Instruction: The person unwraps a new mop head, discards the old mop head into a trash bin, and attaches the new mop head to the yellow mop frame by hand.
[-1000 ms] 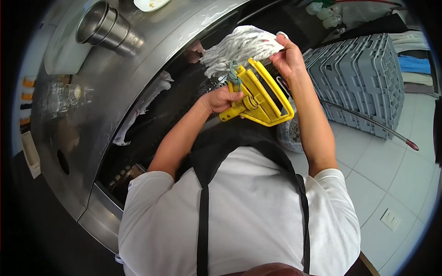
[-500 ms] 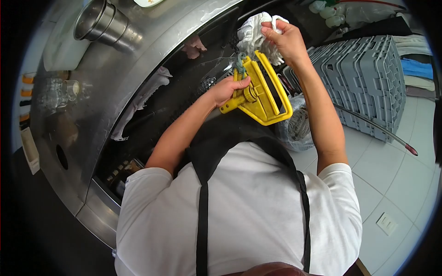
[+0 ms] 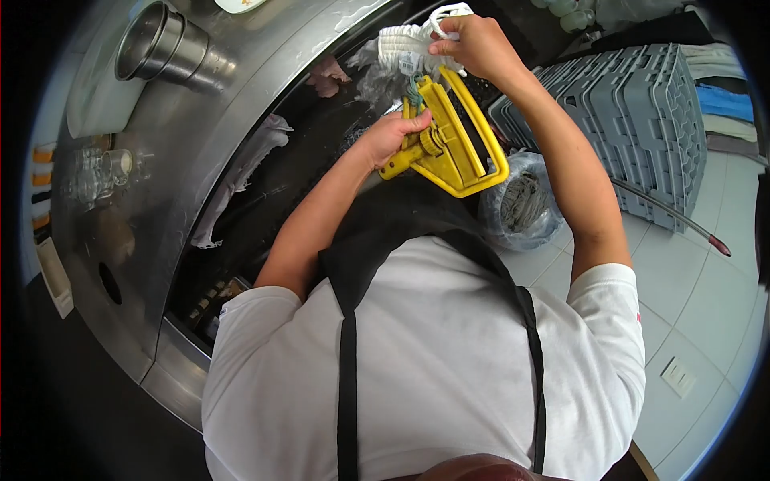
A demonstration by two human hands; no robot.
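My left hand (image 3: 395, 136) is closed around the base of a yellow plastic mop clamp (image 3: 459, 164), beside its round ridged knob. The clamp's long frame loop stands open, with a gap along its length. My right hand (image 3: 481, 50) pinches a white string loop at the end of a white mop head (image 3: 401, 46), just above the clamp's far tip. The mop head hangs loose with its strands to the left, and a small printed label shows on it. Some green twine (image 3: 414, 90) is tied at the clamp near my left thumb.
Grey stacked dish racks (image 3: 613, 120) stand to the right on white tiles. A bin with a clear liner (image 3: 525, 200) holds grey strands. A metal pole (image 3: 670, 215) leans there. On the left, a steel counter (image 3: 233, 104) carries metal containers (image 3: 164, 44); rags (image 3: 245, 176) hang below.
My right hand has moved left and up, drawing the bunched white mop head out straighter so its band and label show. The clamp stays in my left hand, shifted slightly up.
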